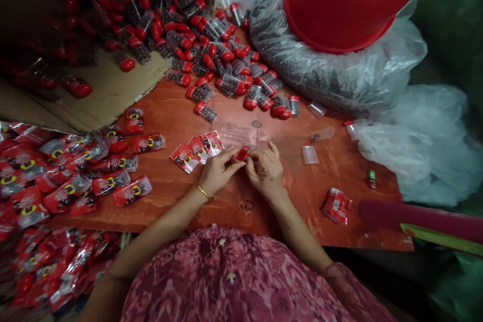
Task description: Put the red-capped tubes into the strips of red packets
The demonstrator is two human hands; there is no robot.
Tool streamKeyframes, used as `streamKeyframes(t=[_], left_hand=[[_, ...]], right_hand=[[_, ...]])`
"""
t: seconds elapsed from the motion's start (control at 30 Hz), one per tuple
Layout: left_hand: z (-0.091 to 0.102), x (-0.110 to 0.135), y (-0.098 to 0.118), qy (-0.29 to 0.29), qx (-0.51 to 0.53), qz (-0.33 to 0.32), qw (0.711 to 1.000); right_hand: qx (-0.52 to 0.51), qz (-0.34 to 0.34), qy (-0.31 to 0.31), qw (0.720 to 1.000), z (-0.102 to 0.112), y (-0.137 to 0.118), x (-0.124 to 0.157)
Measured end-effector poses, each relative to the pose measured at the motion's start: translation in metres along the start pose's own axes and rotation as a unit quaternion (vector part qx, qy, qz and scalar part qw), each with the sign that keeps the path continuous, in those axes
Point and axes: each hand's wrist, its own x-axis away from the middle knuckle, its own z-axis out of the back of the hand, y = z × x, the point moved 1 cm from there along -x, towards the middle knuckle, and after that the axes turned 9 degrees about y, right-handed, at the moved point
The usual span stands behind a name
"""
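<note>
Over the middle of the table, my left hand (pixel 219 170) pinches a small red printed packet (pixel 240 154) between thumb and fingers. My right hand (pixel 266 168) meets the packet's right edge with curled thumb and index finger, its outer fingers lifted. Its fingertips partly hide what they grip. Just left of my hands, flat red printed packets (pixel 187 155) lie overlapping. Beyond them is a heap of clear tubes with red caps (pixel 236 83), filled with small dark balls. Filled red packets (pixel 130 190) with tubes inside lie to the left.
A cardboard box (pixel 124 93) on its side spills capped tubes at the back left. An upturned red bucket (pixel 339 5) rests on a plastic bag of dark pieces (pixel 324 80). Right on the orange table (pixel 294 211) are a clear rectangular piece (pixel 310 154) and a crumpled red packet (pixel 337 206).
</note>
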Motion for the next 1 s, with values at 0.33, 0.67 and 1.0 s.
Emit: streamKeyframes(t=[0.33,0.67,1.0], left_hand=[[-0.004,-0.001,-0.013,-0.021,-0.124,-0.095,0.987],[-0.006,0.001,-0.018,-0.034,-0.142,-0.117,0.982],[0.015,0.006,0.003,0.085,-0.064,-0.069,0.992]], right_hand=[[-0.117,-0.051,-0.06,0.99,-0.01,0.015,0.014],[-0.181,-0.076,-0.153,0.969,-0.003,0.014,0.004],[-0.084,-0.035,-0.092,0.992,0.001,0.07,-0.055]])
